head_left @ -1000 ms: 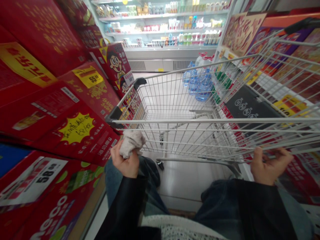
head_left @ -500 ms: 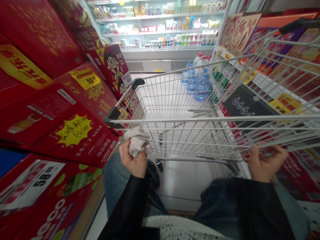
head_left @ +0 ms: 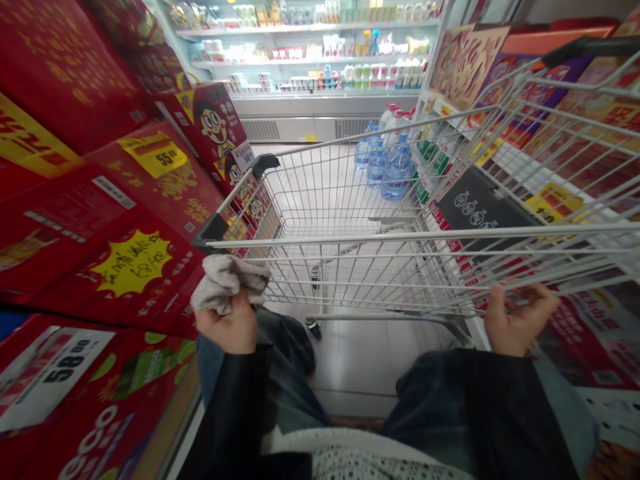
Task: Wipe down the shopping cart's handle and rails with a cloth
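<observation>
A crumpled greyish-white cloth (head_left: 227,283) is bunched in my left hand (head_left: 231,328), whose fingers are closed around it. The cloth is at the near left corner of a wire shopping cart (head_left: 350,235), just under its dark plastic corner piece (head_left: 213,230). On the right, my right hand (head_left: 517,321) has its fingers curled at the lower wires of the cart's near side, gripping them. The cart stands sideways before my knees, its dark handle (head_left: 590,48) at upper right and a grey panel (head_left: 483,203) with round symbols near that end.
Red boxes (head_left: 165,260) with yellow price signs are stacked close on the left. Shelves with packaged goods (head_left: 565,133) line the right. Large blue water bottles (head_left: 397,170) stand on the floor beyond the cart, before a lit refrigerated display (head_left: 310,107).
My left hand has moved left with the cloth, which now looks more spread out. My right hand stays at the cart's wires. The whole view has shifted slightly.
</observation>
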### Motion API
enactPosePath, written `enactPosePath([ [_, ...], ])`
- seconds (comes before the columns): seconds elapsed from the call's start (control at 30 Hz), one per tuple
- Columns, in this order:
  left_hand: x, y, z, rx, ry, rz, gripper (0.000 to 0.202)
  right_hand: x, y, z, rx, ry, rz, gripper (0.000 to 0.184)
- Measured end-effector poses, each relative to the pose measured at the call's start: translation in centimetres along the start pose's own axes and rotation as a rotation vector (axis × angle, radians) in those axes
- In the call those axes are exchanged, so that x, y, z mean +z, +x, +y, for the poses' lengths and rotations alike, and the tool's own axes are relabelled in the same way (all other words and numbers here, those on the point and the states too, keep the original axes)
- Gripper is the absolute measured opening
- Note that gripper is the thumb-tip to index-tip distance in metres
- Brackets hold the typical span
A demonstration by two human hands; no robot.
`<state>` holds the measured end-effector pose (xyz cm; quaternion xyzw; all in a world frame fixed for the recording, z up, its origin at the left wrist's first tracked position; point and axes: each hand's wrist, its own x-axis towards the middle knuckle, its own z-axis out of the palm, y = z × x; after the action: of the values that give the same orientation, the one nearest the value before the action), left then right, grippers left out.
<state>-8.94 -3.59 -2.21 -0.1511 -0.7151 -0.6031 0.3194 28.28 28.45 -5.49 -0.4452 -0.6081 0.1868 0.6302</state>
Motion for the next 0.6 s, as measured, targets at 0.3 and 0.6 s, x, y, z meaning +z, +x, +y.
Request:
enactPosePath([
  [0.3,0.0,-1.1,2.5,0.093,0.012,-0.198,0.026,0.1,0.1,0.4,0.026,0.010,-0.003,0.052],
  [0.6,-2.6,0.4,3.1,0.228,0.008,-0.235,0.021,0.0,-0.1,-0.4,0.048,0.048,0.003,0.052],
])
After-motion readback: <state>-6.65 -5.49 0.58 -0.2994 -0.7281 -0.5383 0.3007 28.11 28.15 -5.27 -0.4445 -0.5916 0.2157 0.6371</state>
